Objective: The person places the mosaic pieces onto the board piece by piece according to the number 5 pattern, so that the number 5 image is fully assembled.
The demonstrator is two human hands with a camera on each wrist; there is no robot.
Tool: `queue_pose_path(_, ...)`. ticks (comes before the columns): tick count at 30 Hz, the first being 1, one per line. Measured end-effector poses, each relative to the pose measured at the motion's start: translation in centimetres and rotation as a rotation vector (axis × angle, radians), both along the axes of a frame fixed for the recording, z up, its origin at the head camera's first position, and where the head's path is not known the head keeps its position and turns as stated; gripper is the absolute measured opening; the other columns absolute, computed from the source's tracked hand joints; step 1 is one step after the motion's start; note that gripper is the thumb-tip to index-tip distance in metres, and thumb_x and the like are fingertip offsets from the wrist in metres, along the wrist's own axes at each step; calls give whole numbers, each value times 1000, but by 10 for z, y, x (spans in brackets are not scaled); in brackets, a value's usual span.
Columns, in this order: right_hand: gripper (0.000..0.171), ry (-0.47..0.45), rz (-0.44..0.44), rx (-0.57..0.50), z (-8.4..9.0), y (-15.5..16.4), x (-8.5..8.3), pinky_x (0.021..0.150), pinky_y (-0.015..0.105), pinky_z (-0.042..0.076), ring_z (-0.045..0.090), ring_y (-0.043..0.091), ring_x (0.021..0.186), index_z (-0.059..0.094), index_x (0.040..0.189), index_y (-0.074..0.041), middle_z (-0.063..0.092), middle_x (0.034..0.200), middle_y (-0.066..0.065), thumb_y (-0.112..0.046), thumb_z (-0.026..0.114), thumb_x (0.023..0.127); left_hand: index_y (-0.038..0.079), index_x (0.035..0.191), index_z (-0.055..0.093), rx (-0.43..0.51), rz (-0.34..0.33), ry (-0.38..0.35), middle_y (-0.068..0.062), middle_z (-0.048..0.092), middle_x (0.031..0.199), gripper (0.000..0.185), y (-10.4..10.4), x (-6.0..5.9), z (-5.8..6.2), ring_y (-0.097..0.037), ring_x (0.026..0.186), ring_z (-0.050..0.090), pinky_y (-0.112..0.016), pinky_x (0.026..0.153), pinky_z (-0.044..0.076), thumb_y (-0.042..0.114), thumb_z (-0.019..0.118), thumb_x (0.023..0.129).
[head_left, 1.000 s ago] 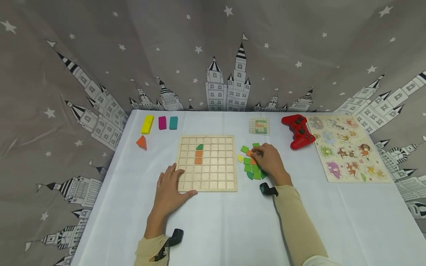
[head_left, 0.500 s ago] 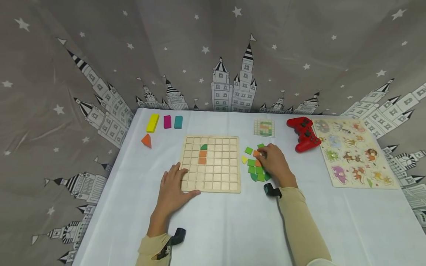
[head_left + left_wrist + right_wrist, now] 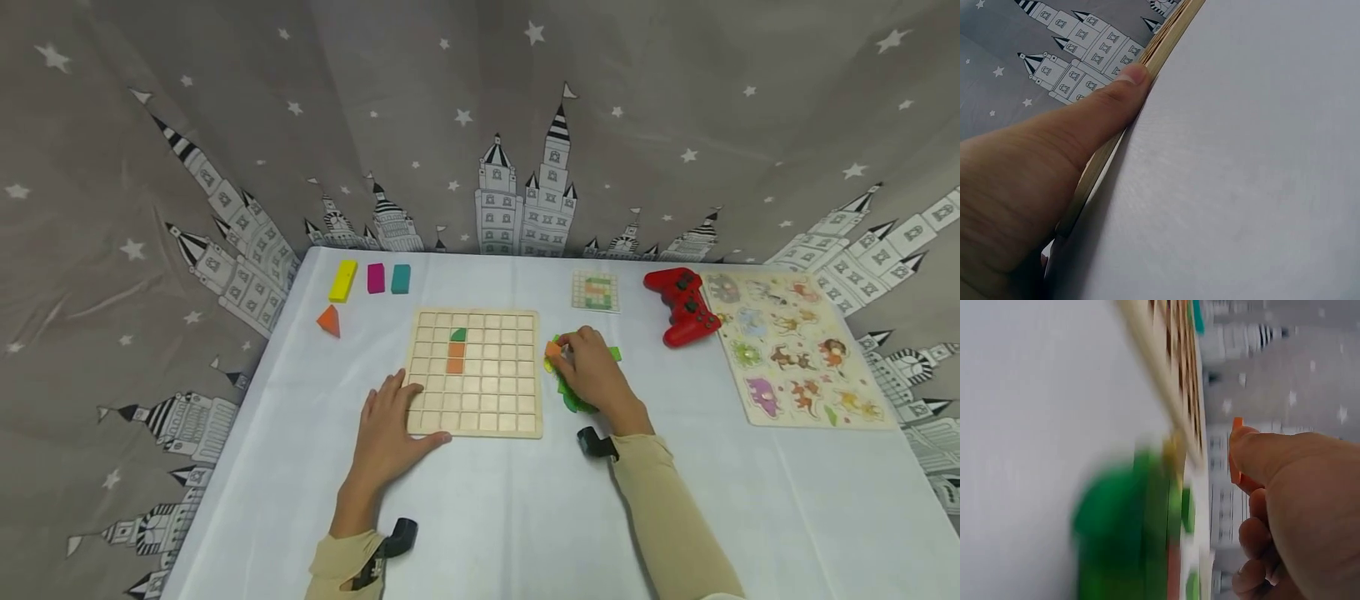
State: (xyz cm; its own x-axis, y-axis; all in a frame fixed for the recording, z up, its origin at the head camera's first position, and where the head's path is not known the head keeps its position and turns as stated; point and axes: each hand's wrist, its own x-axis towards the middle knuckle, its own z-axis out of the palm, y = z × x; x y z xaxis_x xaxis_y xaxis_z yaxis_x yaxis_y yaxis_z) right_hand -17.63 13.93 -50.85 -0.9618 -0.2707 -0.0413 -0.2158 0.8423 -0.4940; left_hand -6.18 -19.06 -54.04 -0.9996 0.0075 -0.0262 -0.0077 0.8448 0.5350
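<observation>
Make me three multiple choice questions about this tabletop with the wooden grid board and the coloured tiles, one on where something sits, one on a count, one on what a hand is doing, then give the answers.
1. Where is the red game controller?
A. Left of the yellow block
B. Between the small pattern card and the animal puzzle
C. On the grid board

2. How many tiles lie in the wooden grid board?
A. Three
B. Seven
C. None

3. What is the right hand doing?
A. Lying flat on the controller
B. Pinching an orange tile
C. Gripping the yellow block

Answers:
1 B: the controller lies between the card and the puzzle at the table's far right.
2 A: one green tile above two orange ones in one column.
3 B: the right wrist view shows orange between thumb and fingers; the left hand rests on the board's near corner.
</observation>
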Motion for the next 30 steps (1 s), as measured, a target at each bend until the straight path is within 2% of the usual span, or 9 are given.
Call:
queue_pose_path(8,34,70,178,-37,1,-66,7,84,37,48,51,21,94,69,122,-6,59,103,7,-33,62,102,11,142,50,-3,9,3,-19,28,166,92,-2,-1,1,-40,156,19,-62,127,8,60,85,72)
queue_pose_path(15,34,78,240,30,2,-104,8,93,38,52,57,23,104,70,123,-10,63,112,6,-36,64,101,11,142,50,-17,4,-8,-19,28,166,92,-1,-2,2,-40,157,19,-61,128,8,62,83,73)
queue_pose_path(18,32,76,243,42,1,-111,9,94,38,53,59,23,105,70,121,-10,64,113,5,-34,65,100,10,142,50,-14,2,-3,-19,29,166,92,0,-1,2,-40,157,19,-61,128,9,62,83,73)
queue_pose_path(30,26,51,177,-16,-5,-111,9,81,31,51,56,16,93,73,116,-15,63,100,-1,-34,68,98,11,142,50,-23,0,1,-18,30,165,92,1,0,0,-39,156,20,-61,128,9,61,83,73)
